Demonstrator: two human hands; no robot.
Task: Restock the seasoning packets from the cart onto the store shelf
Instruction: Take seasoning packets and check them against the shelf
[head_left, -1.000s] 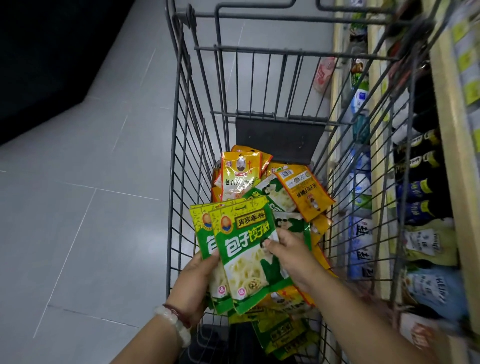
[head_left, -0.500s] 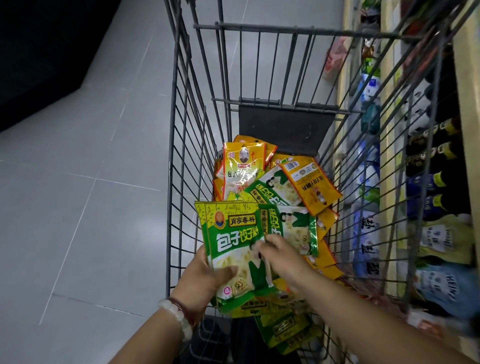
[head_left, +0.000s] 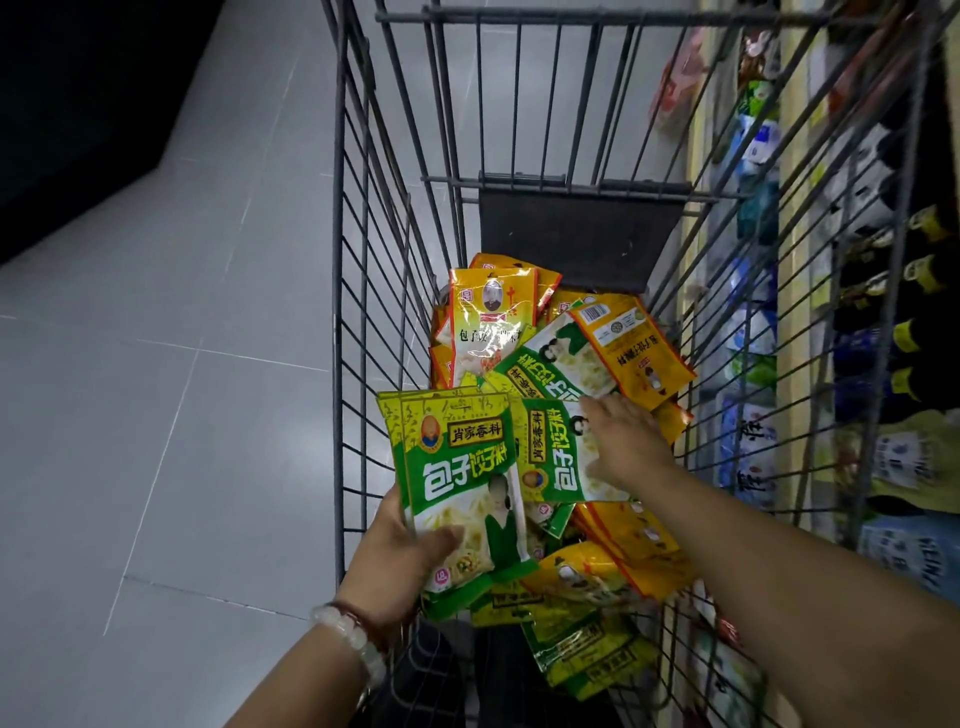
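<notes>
Green packets (head_left: 457, 483): light, slick film; pinch the lower edge.
Left hand (head_left: 400, 561): grips the stack.
Right hand (head_left: 623, 441): fingers extended, touching next packet (head_left: 556, 452).

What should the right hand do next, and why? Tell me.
Probably pinch the green packet under the right hand and add it to the stack the left hand grips: the fingers lie flat on it, not yet gripping.

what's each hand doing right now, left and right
Left hand: closed on a stack of green seasoning packets, thumb across the front.
Right hand: open, fingers resting on another green packet in the cart.
</notes>
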